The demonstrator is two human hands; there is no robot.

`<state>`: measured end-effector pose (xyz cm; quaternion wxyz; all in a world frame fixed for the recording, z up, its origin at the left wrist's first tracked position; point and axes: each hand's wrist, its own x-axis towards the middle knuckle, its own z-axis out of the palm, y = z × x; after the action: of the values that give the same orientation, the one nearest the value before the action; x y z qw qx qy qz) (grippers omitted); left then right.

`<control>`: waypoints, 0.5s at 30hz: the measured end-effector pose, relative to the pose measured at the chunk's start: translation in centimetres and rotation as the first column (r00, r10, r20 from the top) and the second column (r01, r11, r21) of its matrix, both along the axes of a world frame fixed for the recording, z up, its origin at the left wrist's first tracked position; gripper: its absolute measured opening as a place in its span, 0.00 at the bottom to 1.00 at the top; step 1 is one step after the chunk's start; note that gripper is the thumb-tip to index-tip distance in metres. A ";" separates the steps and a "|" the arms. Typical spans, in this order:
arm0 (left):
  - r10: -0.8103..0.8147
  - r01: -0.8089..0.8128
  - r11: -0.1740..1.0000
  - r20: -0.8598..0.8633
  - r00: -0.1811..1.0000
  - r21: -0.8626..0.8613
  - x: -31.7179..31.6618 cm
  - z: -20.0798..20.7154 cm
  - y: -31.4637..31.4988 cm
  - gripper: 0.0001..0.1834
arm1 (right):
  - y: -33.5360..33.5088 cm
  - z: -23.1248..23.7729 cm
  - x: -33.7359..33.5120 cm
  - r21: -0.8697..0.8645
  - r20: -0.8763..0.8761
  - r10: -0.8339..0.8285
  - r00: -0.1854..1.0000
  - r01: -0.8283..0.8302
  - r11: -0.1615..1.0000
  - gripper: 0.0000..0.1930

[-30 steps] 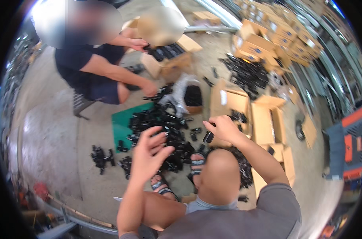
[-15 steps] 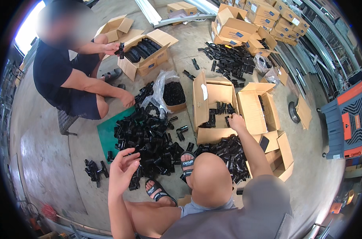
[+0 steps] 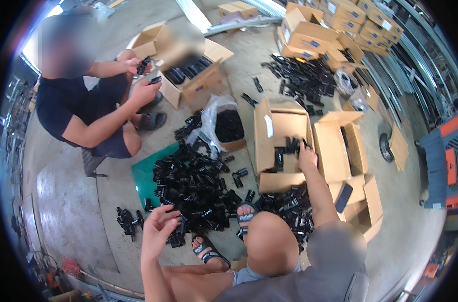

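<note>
Concrete floor (image 3: 402,226), head view | open carton (image 3: 263,133) holds black fittings (image 3: 279,160); plastic-lined box (image 3: 235,145) holds dark pieces | left hand (image 3: 161,226) half-open, holding nothing, near black heap (image 3: 188,183); right hand (image 3: 308,157) inside carton at fittings, can't tell its grip | versus half a second ago, co-worker's arm (image 3: 119,120) has lifted from the pieces

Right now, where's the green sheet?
The green sheet lies left of centre in the head view, beyond the left hand, partly under the pile of black parts.

Gry/orange cart (image 3: 435,183) R, ctn stack (image 3: 374,27) top R, metal bars (image 3: 193,15)
</note>
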<state>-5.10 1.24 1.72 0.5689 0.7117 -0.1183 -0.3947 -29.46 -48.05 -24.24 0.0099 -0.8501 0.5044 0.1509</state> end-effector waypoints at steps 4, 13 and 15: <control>-0.127 0.126 0.992 0.007 0.992 0.010 0.7 0.0 -1.2 0.22 | -2.4 -3.2 -1.0 -0.135 0.086 0.019 0.996 -0.007 0.991 0.14; -0.219 0.226 0.974 0.161 0.962 -0.026 0.2 -1.4 -1.2 0.22 | 0.6 -1.8 -1.3 0.036 0.111 0.035 0.993 -0.039 0.999 0.26; -0.232 0.244 0.969 0.196 0.953 -0.040 -0.2 -1.6 -1.4 0.22 | 1.0 -0.5 -2.2 0.043 0.321 -0.019 0.947 0.006 0.999 0.26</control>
<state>-5.27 -0.21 0.14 0.5259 0.7080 -0.2694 -0.3867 -31.65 -47.02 -24.78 0.1107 -0.8597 0.4982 0.0208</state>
